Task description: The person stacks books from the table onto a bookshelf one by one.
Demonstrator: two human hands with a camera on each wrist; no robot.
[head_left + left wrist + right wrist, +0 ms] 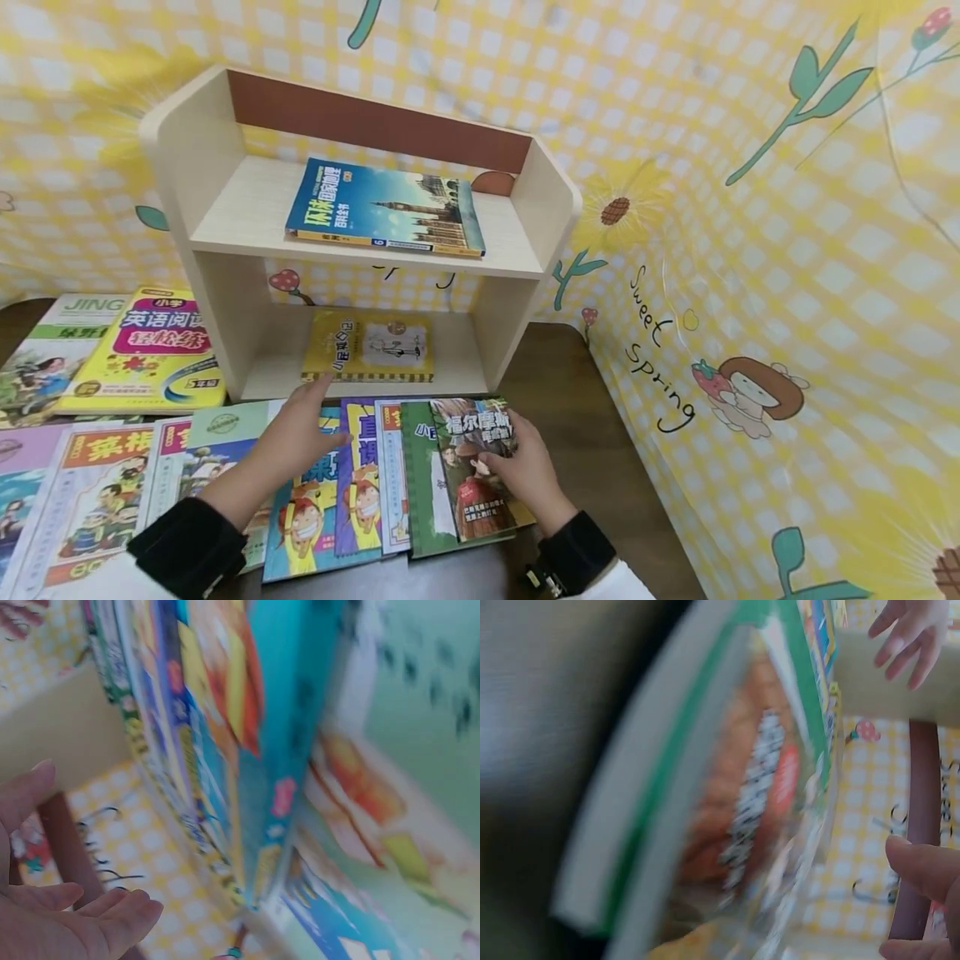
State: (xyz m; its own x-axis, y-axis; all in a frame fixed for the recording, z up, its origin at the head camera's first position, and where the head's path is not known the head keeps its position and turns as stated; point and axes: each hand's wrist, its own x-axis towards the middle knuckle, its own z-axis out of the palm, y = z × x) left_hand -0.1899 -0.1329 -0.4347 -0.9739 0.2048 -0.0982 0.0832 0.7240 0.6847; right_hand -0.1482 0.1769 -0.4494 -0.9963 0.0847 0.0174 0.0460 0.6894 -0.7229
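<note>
In the head view, my left hand (288, 442) is above the row of books, its index finger reaching toward the yellow book (367, 346) on the lower shelf. Its fingers are spread and empty in the left wrist view, beside the shelf. At the right end of the row, my right hand (528, 467) is over the right side of the brown-covered book (474, 475), thumb and fingers apart; contact cannot be told. That book overlaps a green book (423, 500). Left of these lie a purple book (357, 492) and a blue book (300, 533).
A wooden two-tier shelf (510, 325) stands behind the row, with a blue book (390, 208) on its upper board. More books, including a yellow and pink one (150, 350), lie at the left. Patterned yellow cloth (675, 250) hangs behind and at the right of the dark table (600, 433).
</note>
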